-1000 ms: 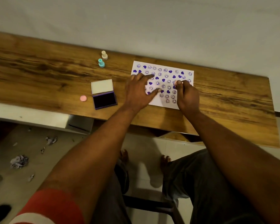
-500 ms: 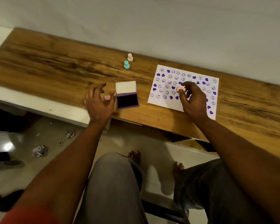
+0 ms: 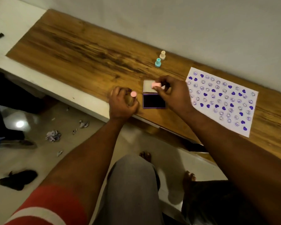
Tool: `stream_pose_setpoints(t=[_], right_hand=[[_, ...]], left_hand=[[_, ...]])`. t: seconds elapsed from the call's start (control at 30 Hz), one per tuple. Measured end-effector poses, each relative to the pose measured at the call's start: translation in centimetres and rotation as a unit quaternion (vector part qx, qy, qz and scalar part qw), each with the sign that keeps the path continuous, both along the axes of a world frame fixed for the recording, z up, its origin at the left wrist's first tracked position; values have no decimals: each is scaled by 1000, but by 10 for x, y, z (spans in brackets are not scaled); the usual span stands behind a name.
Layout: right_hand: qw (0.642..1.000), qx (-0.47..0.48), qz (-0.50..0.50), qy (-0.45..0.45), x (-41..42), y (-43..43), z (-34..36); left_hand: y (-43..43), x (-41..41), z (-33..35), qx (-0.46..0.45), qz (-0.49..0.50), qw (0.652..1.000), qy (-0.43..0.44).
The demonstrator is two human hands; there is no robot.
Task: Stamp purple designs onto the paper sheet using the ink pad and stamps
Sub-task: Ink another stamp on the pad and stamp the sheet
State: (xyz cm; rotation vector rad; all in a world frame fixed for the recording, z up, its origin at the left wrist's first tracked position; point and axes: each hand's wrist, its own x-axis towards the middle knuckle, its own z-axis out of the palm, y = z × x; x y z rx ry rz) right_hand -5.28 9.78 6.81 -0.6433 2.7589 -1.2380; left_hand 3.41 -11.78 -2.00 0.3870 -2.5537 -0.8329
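Note:
The white paper sheet (image 3: pixel 221 101), covered with purple hearts and smiley prints, lies on the wooden table at the right. An open ink pad (image 3: pixel 154 100) with a dark purple surface and raised lid sits left of it. My right hand (image 3: pixel 172 93) holds a pink stamp (image 3: pixel 156 85) sideways above the pad's lid. Just left of the pad, my left hand (image 3: pixel 122 103) pinches a small round pink cap (image 3: pixel 133 94) in its fingertips.
A teal stamp (image 3: pixel 157 62) and a cream stamp (image 3: pixel 162 55) stand upright behind the pad, near the wall. The wooden table (image 3: pixel 81 51) stretches left. Below its front edge are my knees, bare feet, crumpled paper scraps (image 3: pixel 53 135) and a dark sandal (image 3: pixel 18 179) on the floor.
My left hand left the paper, moved left and picked up the pink cap. My right hand carried the pink stamp from the paper to above the ink pad. The view swung left.

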Motion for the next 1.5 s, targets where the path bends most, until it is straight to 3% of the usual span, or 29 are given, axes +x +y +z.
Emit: stream_pose_setpoints(t=[0.1, 0.2, 0.5, 0.83, 1.1, 1.17, 1.37, 1.5], right_hand=[[993, 91, 68, 34, 1, -43, -9], [986, 122, 104, 49, 3, -64, -14], [965, 227, 125, 42, -5, -76, -13], [859, 470, 160, 127, -4, -116, 14], [801, 528, 202, 199, 9, -127, 19], [804, 521, 208, 198, 9, -121, 16], [876, 429, 192, 108, -7, -99, 6], [869, 425, 230, 112, -20, -95, 9]], left_hand=[[1, 1, -1, -6, 4, 1000, 5], [0, 0, 0, -5, 7, 1000, 2], [2, -1, 3, 12, 9, 1000, -17], [4, -1, 0, 14, -4, 1000, -18], [2, -2, -1, -12, -22, 999, -31], [3, -3, -2, -16, -19, 999, -32], [5, -7, -4, -32, 2, 999, -30], [4, -8, 0, -21, -4, 998, -55]])
